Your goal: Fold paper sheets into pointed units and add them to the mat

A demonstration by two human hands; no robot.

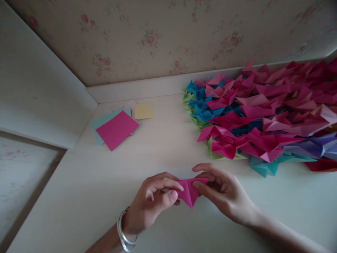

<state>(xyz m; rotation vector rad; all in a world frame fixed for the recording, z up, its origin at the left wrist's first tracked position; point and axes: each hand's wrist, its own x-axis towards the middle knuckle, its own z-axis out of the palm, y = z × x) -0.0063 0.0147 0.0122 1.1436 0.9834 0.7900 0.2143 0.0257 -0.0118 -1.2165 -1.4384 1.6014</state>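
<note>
A small folded piece of pink paper (189, 191), creased down its middle and pointed at the bottom, is held between both hands above the white tabletop. My left hand (155, 200), with silver bangles (123, 232) at its wrist, pinches the left corner between thumb and fingers. On the right side, my right hand (223, 191) grips the paper with its thumb in front and fingers behind; its index finger is raised off the paper. The fingertips behind the sheet are partly hidden.
Many folded paper cranes (252, 116) in pink, blue, green and purple cover the right back. Pink paper sheets (117, 130) on light-blue ones and a yellow sheet (144, 110) lie at back left. A white cabinet side (39, 80) and floral wall (158, 42) bound the tabletop (163, 147).
</note>
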